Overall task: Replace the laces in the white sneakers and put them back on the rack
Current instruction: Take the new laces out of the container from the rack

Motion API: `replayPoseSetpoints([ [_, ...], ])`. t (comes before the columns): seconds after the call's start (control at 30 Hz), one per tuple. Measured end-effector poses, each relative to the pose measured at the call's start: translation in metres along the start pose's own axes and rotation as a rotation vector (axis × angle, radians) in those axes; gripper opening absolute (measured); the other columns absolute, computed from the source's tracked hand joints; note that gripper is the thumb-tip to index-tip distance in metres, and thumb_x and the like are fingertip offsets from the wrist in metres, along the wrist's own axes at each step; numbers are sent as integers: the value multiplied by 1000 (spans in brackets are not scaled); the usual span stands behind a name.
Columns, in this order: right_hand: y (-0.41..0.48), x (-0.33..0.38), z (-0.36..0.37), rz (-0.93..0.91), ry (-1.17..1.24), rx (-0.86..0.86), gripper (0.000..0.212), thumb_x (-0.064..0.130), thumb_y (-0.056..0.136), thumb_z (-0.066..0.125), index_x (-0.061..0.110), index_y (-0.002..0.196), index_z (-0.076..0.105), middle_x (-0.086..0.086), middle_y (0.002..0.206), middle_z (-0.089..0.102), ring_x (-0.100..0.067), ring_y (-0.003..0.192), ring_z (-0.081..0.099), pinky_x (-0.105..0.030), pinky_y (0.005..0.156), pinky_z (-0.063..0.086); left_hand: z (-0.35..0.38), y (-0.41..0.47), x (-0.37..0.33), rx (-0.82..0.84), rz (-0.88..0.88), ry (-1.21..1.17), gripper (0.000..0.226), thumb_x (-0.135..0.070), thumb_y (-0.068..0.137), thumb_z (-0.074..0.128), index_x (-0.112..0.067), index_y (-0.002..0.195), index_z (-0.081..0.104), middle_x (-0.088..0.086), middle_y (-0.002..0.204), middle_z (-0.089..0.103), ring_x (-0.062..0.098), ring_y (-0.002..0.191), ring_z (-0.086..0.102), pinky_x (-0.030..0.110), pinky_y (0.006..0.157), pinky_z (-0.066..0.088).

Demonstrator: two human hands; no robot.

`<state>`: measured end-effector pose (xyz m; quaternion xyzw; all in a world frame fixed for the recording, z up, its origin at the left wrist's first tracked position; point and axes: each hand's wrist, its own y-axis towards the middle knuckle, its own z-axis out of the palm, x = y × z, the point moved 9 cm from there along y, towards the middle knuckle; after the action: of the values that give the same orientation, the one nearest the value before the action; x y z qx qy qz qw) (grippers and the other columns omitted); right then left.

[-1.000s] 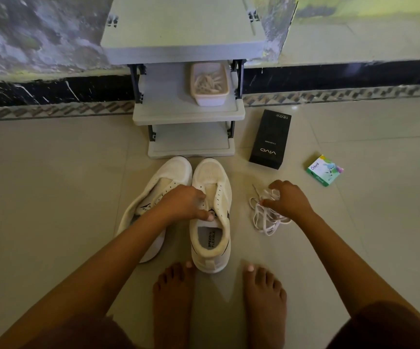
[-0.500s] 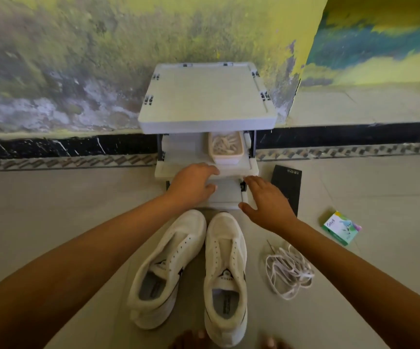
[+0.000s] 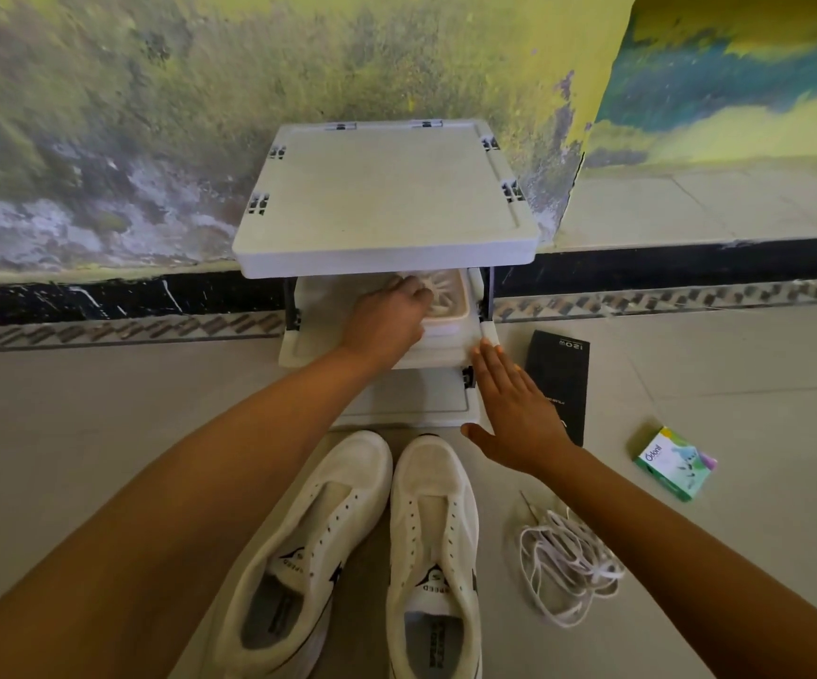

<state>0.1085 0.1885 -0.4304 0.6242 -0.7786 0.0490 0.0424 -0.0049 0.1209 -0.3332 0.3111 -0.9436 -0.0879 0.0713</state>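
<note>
We judge this the fetching of fresh laces (image 3: 441, 297): our left hand (image 3: 387, 318) sits in the tray (image 3: 461, 308) on the rack (image 3: 382, 198) at 12 o'clock, grip hidden, right hand (image 3: 514, 414) flat with straight fingers at 4, unlaced sneakers (image 3: 433, 531) at 6; next, pinch one lace out.

Reads as a home, floor level; pale tiled floor (image 3: 102, 409); stained, patchy yellow-green painted wall (image 3: 151, 115) over black skirting (image 3: 102, 296) with a patterned tile strip; small white plastic shoe rack (image 3: 387, 198) against the wall; white sneakers (image 3: 433, 521) on the tiles before it; black retail box (image 3: 561, 379) and green Odonil box (image 3: 673, 463) lying nearby.
</note>
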Motion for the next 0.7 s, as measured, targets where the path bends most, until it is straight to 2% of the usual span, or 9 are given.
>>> replayPoseSetpoints([
  [0.07, 1, -2, -2, 1, 48, 11, 88, 54, 93, 42, 16, 147, -16, -4, 156, -17, -19, 143, -15, -31, 112, -6, -5, -7, -2, -18, 6, -16, 27, -18, 89, 51, -7, 113, 53, 10, 121, 51, 27, 112, 48, 34, 73, 43],
  [0.13, -2, -1, -12, 11, 242, 0, 77, 48, 95, 41, 16, 150, -3, -3, 158, -5, -18, 146, -2, -31, 115, 6, -13, -23, -7, -63, 20, -82, 28, -22, 89, 53, -8, 113, 55, 9, 118, 53, 26, 108, 49, 32, 70, 40],
  [0.23, -17, -8, -30, 161, 802, -112, 53, 37, 99, 38, 19, 147, 24, -6, 151, 31, -22, 135, 35, -29, 103, 30, -25, -55, -18, -118, 49, -212, 30, -25, 88, 58, -7, 112, 57, 8, 111, 55, 24, 103, 51, 28, 65, 35],
  [0.27, -24, -12, -30, 252, 994, -145, 45, 36, 100, 37, 23, 143, 33, -7, 146, 40, -21, 128, 43, -29, 100, 34, -29, -66, -22, -128, 56, -251, 29, -24, 87, 61, -7, 110, 58, 8, 107, 56, 24, 100, 52, 26, 63, 33],
  [0.33, -43, -9, -18, 437, 1358, -104, 32, 34, 100, 37, 27, 130, 46, -9, 134, 52, -17, 112, 55, -30, 94, 42, -42, -88, -31, -158, 67, -345, 24, -19, 83, 68, -4, 100, 61, 9, 97, 57, 25, 90, 54, 25, 61, 31],
  [0.43, -66, 13, -2, 529, 1842, -22, 46, 42, 100, 28, 15, 131, 49, -12, 116, 64, -24, 106, 62, -35, 91, 47, -59, -117, -45, -175, 100, -491, 18, -13, 76, 74, -5, 83, 60, 7, 85, 55, 21, 76, 53, 21, 57, 32],
  [0.53, -82, 30, 5, 543, 2174, 18, 59, 56, 96, 23, 17, 131, 51, -13, 115, 65, -29, 103, 63, -41, 83, 52, -61, -141, -62, -129, 141, -593, 18, -16, 77, 74, -6, 82, 60, 4, 92, 57, 18, 83, 56, 29, 63, 47],
  [0.6, -87, 39, 5, 521, 2326, 54, 67, 64, 92, 23, 16, 129, 52, -15, 112, 65, -30, 99, 64, -42, 76, 55, -56, -153, -71, -87, 152, -637, 18, -18, 79, 73, -6, 85, 62, 4, 98, 59, 18, 89, 57, 33, 70, 51],
  [0.7, -93, 47, 1, 484, 2420, 60, 76, 73, 83, 26, 15, 127, 51, -17, 108, 63, -31, 96, 63, -44, 78, 54, -48, -162, -76, -30, 140, -727, 19, -19, 79, 74, -7, 86, 62, 4, 103, 59, 17, 93, 57, 37, 77, 50],
])
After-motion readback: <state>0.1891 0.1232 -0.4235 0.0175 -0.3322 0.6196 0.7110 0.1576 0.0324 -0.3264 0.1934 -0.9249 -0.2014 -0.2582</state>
